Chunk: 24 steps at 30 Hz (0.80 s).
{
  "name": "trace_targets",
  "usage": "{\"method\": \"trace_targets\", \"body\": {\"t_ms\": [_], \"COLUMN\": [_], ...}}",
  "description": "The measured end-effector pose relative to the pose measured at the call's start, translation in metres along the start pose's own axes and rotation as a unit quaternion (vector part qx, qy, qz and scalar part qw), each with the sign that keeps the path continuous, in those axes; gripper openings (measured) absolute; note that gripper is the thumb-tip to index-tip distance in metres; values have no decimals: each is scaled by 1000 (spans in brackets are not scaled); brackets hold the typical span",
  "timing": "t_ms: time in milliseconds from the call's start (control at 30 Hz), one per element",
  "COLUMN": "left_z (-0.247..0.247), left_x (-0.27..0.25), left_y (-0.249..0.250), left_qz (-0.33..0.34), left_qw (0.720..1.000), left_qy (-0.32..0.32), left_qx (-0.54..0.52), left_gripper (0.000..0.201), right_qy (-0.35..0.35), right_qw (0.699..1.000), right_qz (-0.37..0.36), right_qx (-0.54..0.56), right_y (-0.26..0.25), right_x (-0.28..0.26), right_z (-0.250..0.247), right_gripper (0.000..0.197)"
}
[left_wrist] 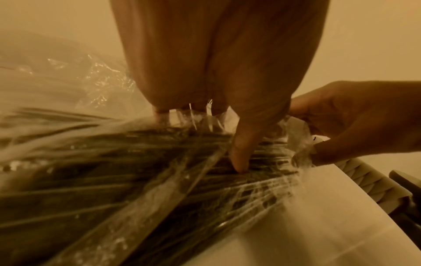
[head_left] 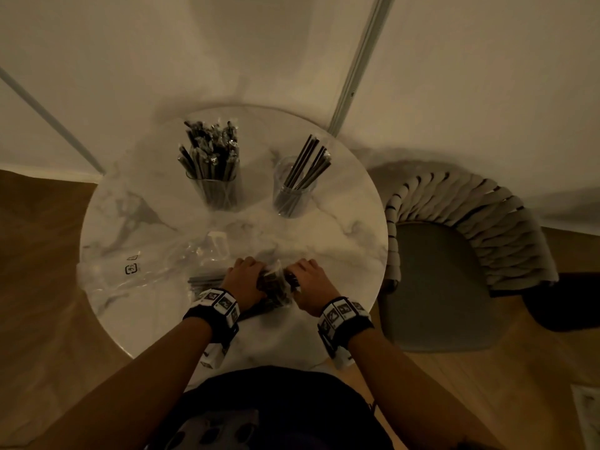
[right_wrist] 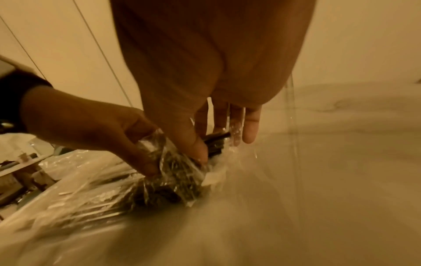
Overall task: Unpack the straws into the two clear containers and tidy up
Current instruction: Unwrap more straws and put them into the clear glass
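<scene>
Left hand and right hand each hold a closed grip on the straw packet at the near table edge. Left container full, right container part-filled. Judged midway: packet unopened, empty wrapper uncleared.
</scene>
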<state>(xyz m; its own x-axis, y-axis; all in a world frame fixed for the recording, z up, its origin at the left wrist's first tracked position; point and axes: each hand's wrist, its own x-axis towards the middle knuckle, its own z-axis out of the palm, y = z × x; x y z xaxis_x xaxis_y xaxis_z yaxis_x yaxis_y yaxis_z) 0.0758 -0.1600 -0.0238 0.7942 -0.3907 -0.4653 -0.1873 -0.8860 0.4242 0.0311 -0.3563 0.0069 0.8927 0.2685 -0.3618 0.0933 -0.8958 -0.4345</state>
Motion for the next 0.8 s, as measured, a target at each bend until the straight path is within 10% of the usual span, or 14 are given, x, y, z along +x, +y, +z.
{"method": "trace_targets", "body": {"t_ms": [633,800], "left_z": [7,17], "left_x": [-11,-7], "left_y": [-6,-12], "left_qz": [43,67], "left_qw": [998,996], "left_qy": [51,56], "left_qx": [8,10], "left_gripper": [78,52], "right_qy": [13,24], "right_qw": [980,940], "right_qz": [65,116], "right_qx": [186,320], "right_y": [37,42], "right_x": [0,1], "right_z": [-18,-27], "right_gripper": [22,23]}}
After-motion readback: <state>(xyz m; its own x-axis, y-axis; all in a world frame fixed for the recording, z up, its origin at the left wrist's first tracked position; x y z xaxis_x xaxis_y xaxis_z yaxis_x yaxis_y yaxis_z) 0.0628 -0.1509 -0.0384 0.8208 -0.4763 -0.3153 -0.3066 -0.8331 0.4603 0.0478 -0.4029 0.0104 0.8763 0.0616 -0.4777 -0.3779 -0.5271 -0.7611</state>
